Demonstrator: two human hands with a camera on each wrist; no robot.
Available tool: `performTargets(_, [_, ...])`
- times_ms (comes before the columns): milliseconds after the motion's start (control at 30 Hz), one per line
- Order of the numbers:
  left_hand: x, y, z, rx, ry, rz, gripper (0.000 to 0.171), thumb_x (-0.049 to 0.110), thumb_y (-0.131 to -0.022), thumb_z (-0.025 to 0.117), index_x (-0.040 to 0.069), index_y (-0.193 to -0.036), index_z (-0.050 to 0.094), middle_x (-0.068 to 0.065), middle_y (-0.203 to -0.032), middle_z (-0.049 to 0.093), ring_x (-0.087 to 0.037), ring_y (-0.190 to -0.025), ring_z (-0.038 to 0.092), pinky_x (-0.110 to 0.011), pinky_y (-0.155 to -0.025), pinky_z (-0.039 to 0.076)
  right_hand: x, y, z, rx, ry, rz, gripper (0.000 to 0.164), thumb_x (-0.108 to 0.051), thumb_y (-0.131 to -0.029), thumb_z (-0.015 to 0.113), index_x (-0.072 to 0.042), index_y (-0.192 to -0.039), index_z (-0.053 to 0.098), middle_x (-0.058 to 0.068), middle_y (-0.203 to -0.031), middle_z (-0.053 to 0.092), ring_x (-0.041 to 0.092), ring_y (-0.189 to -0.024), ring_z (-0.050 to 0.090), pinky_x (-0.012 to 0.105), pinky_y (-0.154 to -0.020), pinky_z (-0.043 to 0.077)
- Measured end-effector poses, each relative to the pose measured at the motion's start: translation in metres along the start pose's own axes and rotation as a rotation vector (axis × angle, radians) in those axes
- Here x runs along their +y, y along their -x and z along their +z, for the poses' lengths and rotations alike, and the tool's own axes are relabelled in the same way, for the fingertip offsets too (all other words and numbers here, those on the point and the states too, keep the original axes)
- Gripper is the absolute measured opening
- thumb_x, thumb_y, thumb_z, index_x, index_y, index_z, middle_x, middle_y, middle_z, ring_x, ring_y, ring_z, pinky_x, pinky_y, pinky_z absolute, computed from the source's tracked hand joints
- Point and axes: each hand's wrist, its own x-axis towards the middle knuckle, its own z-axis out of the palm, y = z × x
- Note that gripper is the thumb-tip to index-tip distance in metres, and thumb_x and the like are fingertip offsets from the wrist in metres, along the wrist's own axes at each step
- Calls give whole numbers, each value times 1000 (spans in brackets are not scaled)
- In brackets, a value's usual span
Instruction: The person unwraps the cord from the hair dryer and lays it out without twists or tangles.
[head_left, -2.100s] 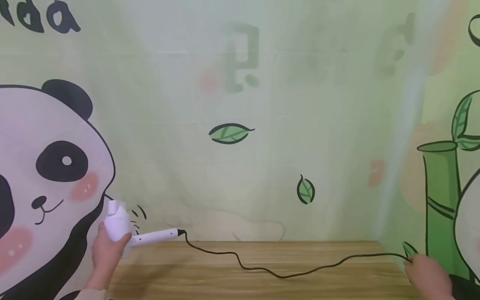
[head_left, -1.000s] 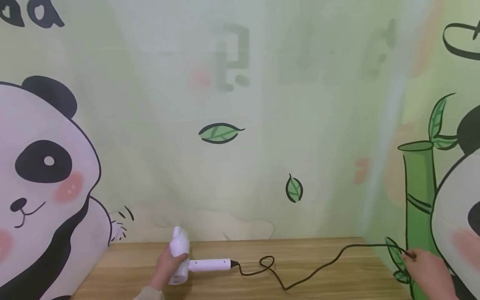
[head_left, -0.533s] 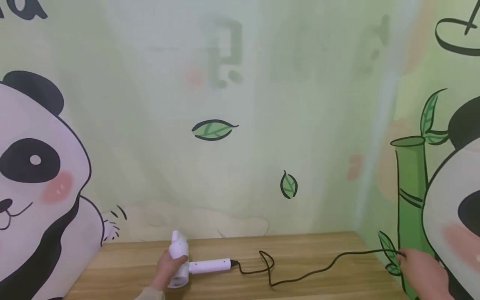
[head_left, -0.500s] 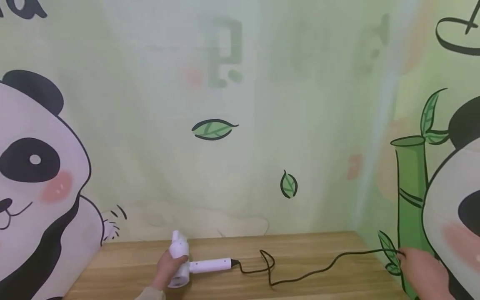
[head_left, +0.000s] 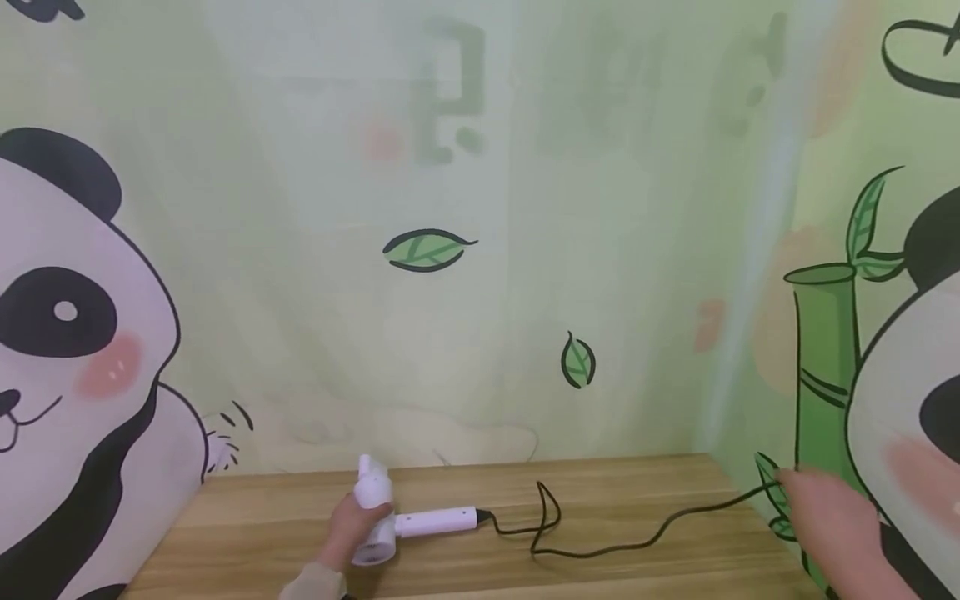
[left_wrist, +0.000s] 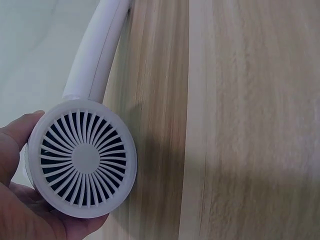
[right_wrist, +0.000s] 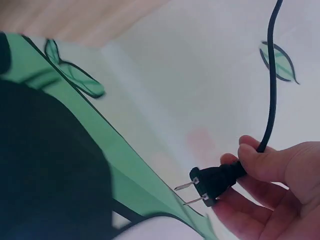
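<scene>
A white hair dryer (head_left: pixel 435 522) is over the wooden table, its handle pointing right. My left hand (head_left: pixel 358 523) grips it round the body; in the left wrist view the slatted round grille (left_wrist: pixel 86 159) faces the camera, with the fingers curled behind the rim. A black power cord (head_left: pixel 600 552) runs from the handle end, kinks into a bend, and rises to my right hand (head_left: pixel 828 508). In the right wrist view, that hand pinches the cord at the base of a black two-pin plug (right_wrist: pixel 212 184), whose metal prongs point away from the fingers.
The wooden table (head_left: pixel 247 533) reaches back to a pale green cloth backdrop (head_left: pixel 315 292) printed with pandas, leaves and bamboo. On the right, another printed panel (head_left: pixel 780 400) meets it at a corner.
Since two seconds ago, the left hand has brought the hair dryer rightward and lower over the table. The cord has slackened into a bend. Lately the right hand has moved slightly left and up.
</scene>
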Motion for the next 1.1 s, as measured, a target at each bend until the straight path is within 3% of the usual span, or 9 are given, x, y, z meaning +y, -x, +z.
performTargets(200, [6, 0, 10, -28, -56, 24, 58, 22, -84, 73, -21, -119, 55, -33, -101, 67, -39, -88, 66, -50, -81, 58, -16, -11, -27, 289, 20, -159, 30, 18, -83, 60, 7, -107, 72, 31, -115, 67, 52, -106, 62, 55, -69, 59])
performTargets(400, [9, 0, 20, -16, -105, -16, 58, 29, -85, 75, -19, -112, 59, -28, -94, 68, -34, -82, 66, -44, -75, 57, -49, -35, -44, 479, 2, -426, 35, 26, -71, 67, 5, -98, 74, 23, -112, 72, 44, -111, 67, 46, -73, 61])
performTargets(600, [11, 3, 25, -11, -112, -34, 57, 32, -87, 73, -19, -109, 60, -27, -91, 68, -33, -81, 65, -42, -73, 56, -96, -51, -30, 635, -22, -680, 38, 25, -64, 75, -3, -89, 76, 14, -107, 77, 33, -104, 73, 33, -64, 61])
performTargets(767, [5, 3, 23, -48, -101, 15, 58, 33, -99, 58, -23, -115, 56, -34, -99, 67, -40, -89, 66, -49, -83, 58, -140, -61, -7, 741, -139, -872, 40, 24, -59, 78, -7, -84, 77, 10, -100, 79, 29, -95, 76, 35, -75, 63])
performTargets(867, [3, 5, 10, -76, -62, -8, 63, 31, -105, 48, -27, -129, 46, -46, -123, 57, -56, -114, 60, -60, -103, 50, -167, -60, 5, 734, -166, -948, 37, 19, -61, 80, -9, -86, 78, 9, -100, 79, 27, -94, 76, 33, -79, 63])
performTargets(967, [3, 8, -15, -79, -40, -42, 67, 30, -105, 47, -26, -141, 35, -49, -138, 45, -62, -128, 49, -66, -110, 44, -191, -57, 16, 677, -175, -988, 34, 14, -66, 81, -10, -90, 79, 7, -101, 79, 24, -95, 75, 29, -82, 63])
performTargets(1100, [8, 14, -55, -82, -15, 6, 59, 25, -104, 50, -19, -143, 41, -43, -132, 57, -52, -113, 65, -57, -96, 57, -217, -51, 27, 591, -197, -1024, 33, 13, -70, 80, -10, -94, 79, 6, -104, 79, 21, -98, 75, 26, -86, 62])
